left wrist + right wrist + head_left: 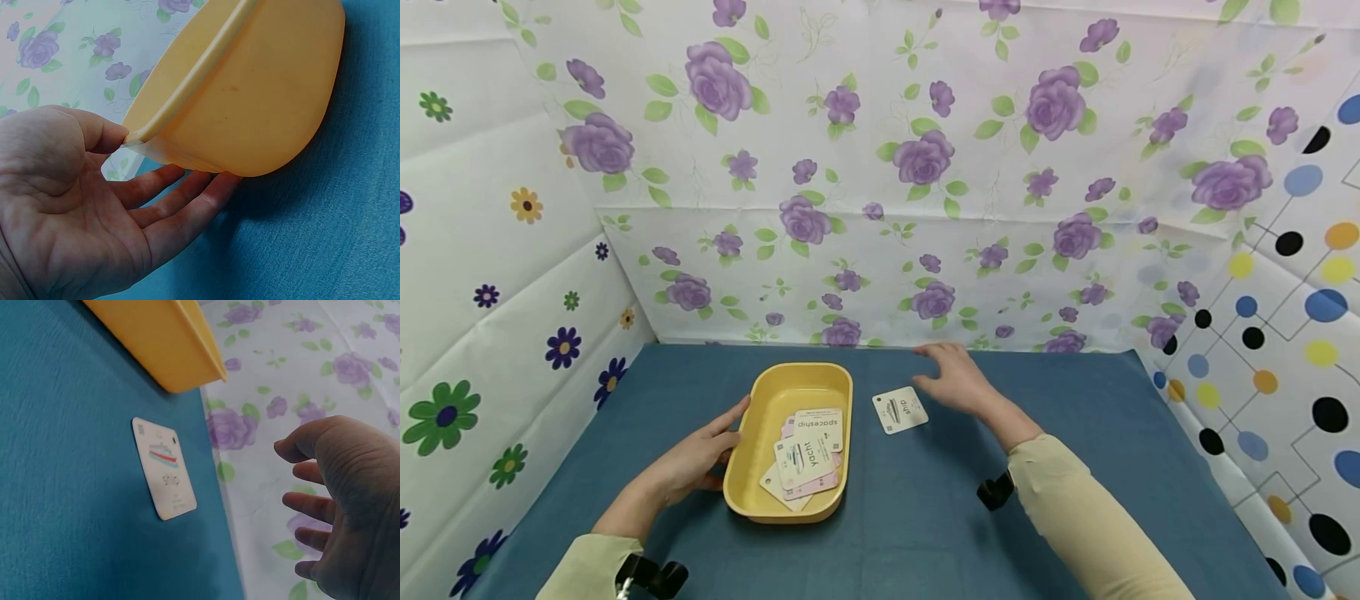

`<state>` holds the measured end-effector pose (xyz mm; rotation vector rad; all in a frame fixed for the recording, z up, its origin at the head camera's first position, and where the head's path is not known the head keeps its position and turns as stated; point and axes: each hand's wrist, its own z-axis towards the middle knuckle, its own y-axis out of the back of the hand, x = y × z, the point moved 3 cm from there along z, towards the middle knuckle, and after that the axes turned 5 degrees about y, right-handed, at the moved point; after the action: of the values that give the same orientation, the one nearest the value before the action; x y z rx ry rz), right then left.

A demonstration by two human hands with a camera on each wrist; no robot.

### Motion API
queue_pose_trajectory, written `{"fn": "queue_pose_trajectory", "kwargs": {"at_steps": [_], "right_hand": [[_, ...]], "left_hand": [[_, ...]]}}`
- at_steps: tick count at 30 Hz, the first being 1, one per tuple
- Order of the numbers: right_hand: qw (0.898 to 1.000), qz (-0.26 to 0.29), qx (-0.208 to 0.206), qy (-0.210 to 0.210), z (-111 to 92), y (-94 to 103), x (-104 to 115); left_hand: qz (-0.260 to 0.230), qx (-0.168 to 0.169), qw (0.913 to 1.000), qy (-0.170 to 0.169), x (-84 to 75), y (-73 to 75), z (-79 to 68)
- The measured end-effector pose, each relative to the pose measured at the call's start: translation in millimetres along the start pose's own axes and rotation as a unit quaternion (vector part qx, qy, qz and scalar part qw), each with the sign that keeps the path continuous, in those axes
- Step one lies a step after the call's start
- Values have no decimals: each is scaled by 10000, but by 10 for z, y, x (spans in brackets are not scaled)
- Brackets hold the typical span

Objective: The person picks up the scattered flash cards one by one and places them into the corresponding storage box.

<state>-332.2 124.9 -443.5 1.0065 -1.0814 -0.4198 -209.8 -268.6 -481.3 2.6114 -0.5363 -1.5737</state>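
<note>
My left hand (696,458) grips the left side of a yellow plastic basin (737,492). In the left wrist view its thumb is at the rim and its fingers reach to the lower outer wall. Inside the basin lie several cards, with a "yacht" card (805,460) on top and a "spaceship" card (820,427) behind it. Right of the basin, a white "ship" card (900,410) lies flat on the cloth. My right hand (957,379) hovers just right of that card, fingers loosely bent and holding nothing; the right wrist view shows a gap between them.
A blue cloth (925,533) covers the table. Behind it rises a wall sheet with purple roses (925,158); patterned sheets also close off the left and right sides. Black camera mounts sit on the left wrist (651,575) and right wrist (996,492).
</note>
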Motion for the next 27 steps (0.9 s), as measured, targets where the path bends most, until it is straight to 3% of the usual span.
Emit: {"fn": "queue_pose_trajectory", "kwargs": {"at_steps": [15, 27], "right_hand": [[9983, -119, 348, -453, -36, -291, -333], [9969, -593, 418, -318, -23, -411, -425]], "left_hand": [[27, -3, 10000, 31, 1, -1, 2], [92, 12, 10000, 2, -6, 6, -8]]}}
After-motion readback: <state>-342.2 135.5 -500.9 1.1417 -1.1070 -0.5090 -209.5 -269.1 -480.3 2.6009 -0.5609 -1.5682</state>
